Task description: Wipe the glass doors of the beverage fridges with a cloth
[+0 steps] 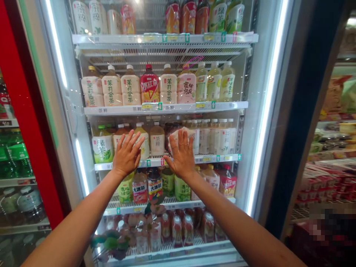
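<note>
We count five shelves (180,108); nine front bottles (168,88) line the second, upper center, one a red-capped iced tea bottle (150,85). On the third, mid-frame, one beige tea bottle (157,141) stands between our left hand (126,154) and right hand (181,152). Both hands are raised, splayed, grasping nothing, backs toward us; forearms (83,218) extend from the lower corners.
</note>
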The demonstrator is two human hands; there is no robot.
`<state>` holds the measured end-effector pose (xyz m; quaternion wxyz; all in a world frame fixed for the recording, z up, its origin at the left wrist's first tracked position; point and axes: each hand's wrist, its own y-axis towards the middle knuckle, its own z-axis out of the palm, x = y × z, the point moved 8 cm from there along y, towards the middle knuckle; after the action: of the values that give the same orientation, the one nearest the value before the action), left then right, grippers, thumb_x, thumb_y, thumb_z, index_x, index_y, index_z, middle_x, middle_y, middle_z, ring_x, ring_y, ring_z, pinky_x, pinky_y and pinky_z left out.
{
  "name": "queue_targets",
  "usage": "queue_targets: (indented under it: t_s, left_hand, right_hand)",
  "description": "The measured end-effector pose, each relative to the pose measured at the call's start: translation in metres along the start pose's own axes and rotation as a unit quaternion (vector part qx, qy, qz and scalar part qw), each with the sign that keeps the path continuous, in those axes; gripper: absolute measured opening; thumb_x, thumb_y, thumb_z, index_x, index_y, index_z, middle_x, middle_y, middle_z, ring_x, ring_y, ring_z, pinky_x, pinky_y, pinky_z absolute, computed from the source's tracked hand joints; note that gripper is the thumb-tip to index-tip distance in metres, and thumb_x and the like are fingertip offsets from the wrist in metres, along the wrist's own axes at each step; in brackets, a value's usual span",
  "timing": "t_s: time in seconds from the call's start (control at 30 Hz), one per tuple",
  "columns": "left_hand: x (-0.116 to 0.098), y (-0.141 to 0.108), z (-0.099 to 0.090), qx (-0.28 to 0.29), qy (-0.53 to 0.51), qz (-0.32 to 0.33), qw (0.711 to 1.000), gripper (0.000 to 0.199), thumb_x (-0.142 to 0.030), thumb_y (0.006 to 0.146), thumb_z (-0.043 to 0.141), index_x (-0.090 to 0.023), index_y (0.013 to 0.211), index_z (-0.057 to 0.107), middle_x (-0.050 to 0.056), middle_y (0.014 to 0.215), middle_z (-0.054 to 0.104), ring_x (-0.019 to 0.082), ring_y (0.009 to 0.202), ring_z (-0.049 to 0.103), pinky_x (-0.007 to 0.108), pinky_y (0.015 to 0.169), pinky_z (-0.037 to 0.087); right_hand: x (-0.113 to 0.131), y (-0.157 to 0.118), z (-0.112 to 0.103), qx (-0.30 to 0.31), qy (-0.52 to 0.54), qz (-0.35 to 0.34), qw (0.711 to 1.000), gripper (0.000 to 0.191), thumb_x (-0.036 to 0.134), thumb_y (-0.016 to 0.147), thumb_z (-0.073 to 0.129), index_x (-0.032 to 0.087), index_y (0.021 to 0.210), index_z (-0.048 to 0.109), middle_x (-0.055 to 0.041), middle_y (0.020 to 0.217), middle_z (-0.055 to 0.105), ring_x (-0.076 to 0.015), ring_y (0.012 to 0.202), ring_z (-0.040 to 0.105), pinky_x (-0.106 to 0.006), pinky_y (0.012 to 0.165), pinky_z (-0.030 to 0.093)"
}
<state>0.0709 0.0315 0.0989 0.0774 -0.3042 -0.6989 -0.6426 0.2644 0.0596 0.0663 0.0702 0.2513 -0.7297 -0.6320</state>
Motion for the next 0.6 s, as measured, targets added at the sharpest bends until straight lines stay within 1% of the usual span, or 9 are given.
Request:
queue_targets:
  t_s: [0.07, 0.1, 0.17, 0.2, 0.27, 0.33, 0.47, 0.53, 0.6]
  left_hand:
    - [0.001, 0.0, -0.001, 0.002, -0.003, -0.004, 1.0, 0.068, -0.02, 0.094, 0.051, -0.024, 0.159, 0.031, 0.008, 0.162, 0.044, 0.021, 0.159, 0.02, 0.046, 0.13, 0.018]
    - [0.001, 0.0, -0.001, 0.003, -0.007, -0.006, 1.0, 0.069, -0.019, 0.094, 0.051, -0.024, 0.16, 0.03, 0.008, 0.163, 0.042, 0.021, 0.159, 0.02, 0.046, 0.131, 0.017]
    - [0.001, 0.001, -0.001, 0.004, -0.014, -0.01, 1.0, 0.07, -0.019, 0.094, 0.05, -0.025, 0.16, 0.029, 0.007, 0.164, 0.04, 0.02, 0.159, 0.019, 0.046, 0.131, 0.016]
    - [0.001, 0.0, 0.0, 0.004, -0.016, -0.01, 1.0, 0.07, -0.019, 0.094, 0.05, -0.025, 0.161, 0.028, 0.006, 0.165, 0.039, 0.02, 0.159, 0.018, 0.047, 0.131, 0.016]
    - [0.001, 0.0, 0.0, 0.002, -0.015, -0.009, 1.0, 0.07, -0.019, 0.094, 0.05, -0.025, 0.16, 0.028, 0.007, 0.165, 0.039, 0.02, 0.159, 0.018, 0.046, 0.131, 0.017]
    - [0.0, 0.0, 0.0, -0.002, -0.013, -0.008, 1.0, 0.07, -0.019, 0.094, 0.05, -0.025, 0.16, 0.029, 0.007, 0.164, 0.04, 0.021, 0.159, 0.018, 0.046, 0.131, 0.018]
    - [0.0, 0.0, -0.001, -0.008, -0.021, -0.006, 1.0, 0.07, -0.02, 0.095, 0.051, -0.026, 0.161, 0.028, 0.006, 0.164, 0.041, 0.02, 0.159, 0.018, 0.045, 0.132, 0.016]
    - [0.0, 0.001, -0.002, -0.008, -0.026, -0.007, 1.0, 0.071, -0.023, 0.095, 0.053, -0.026, 0.161, 0.026, 0.006, 0.164, 0.041, 0.021, 0.159, 0.019, 0.045, 0.132, 0.016]
    - [0.0, 0.0, -0.002, -0.006, -0.027, -0.01, 1.0, 0.072, -0.028, 0.095, 0.054, -0.026, 0.162, 0.025, 0.007, 0.164, 0.041, 0.022, 0.159, 0.021, 0.047, 0.131, 0.017]
  right_hand:
    - [0.031, -0.019, 0.012, 0.027, 0.009, -0.058, 0.998, 0.092, 0.065, 0.098, 0.049, 0.012, 0.165, 0.015, -0.019, 0.172, 0.011, -0.035, 0.16, 0.003, -0.062, 0.127, 0.02]
    - [0.052, -0.034, 0.019, 0.051, 0.016, -0.12, 0.991, 0.092, 0.068, 0.097, 0.048, 0.011, 0.163, 0.022, -0.0175, 0.171, 0.018, -0.0325, 0.161, 0.007, -0.056, 0.129, 0.022]
    - [0.092, -0.07, 0.028, 0.098, 0.03, -0.262, 0.96, 0.09, 0.075, 0.094, 0.047, 0.013, 0.158, 0.037, -0.0121, 0.168, 0.031, -0.0266, 0.16, 0.016, -0.045, 0.129, 0.025]
    - [0.102, -0.085, 0.029, 0.115, 0.035, -0.316, 0.941, 0.089, 0.077, 0.092, 0.048, 0.014, 0.155, 0.042, -0.0095, 0.167, 0.035, -0.0241, 0.159, 0.02, -0.041, 0.128, 0.027]
    - [0.101, -0.093, 0.026, 0.133, 0.042, -0.366, 0.92, 0.088, 0.077, 0.091, 0.049, 0.016, 0.154, 0.045, -0.0072, 0.165, 0.039, -0.0211, 0.158, 0.023, -0.037, 0.127, 0.029]
    - [0.075, -0.065, 0.018, 0.13, 0.043, -0.337, 0.931, 0.088, 0.074, 0.093, 0.051, 0.015, 0.157, 0.039, -0.009, 0.166, 0.037, -0.022, 0.158, 0.024, -0.04, 0.128, 0.029]
    - [0.005, 0.03, -0.002, 0.049, 0.014, -0.105, 0.993, 0.093, 0.064, 0.097, 0.051, 0.017, 0.165, 0.01, -0.0129, 0.173, 0.016, -0.032, 0.161, 0.01, -0.059, 0.129, 0.019]
    - [-0.003, 0.041, -0.004, 0.026, 0.006, -0.051, 0.998, 0.093, 0.063, 0.097, 0.052, 0.019, 0.166, 0.009, -0.0123, 0.174, 0.007, -0.0357, 0.16, 0.003, -0.064, 0.128, 0.016]
    - [0.017, 0.016, 0.004, 0.062, 0.017, -0.114, 0.991, 0.091, 0.067, 0.095, 0.053, 0.021, 0.165, 0.017, -0.0113, 0.174, 0.009, -0.0355, 0.16, 0.004, -0.062, 0.129, 0.018]
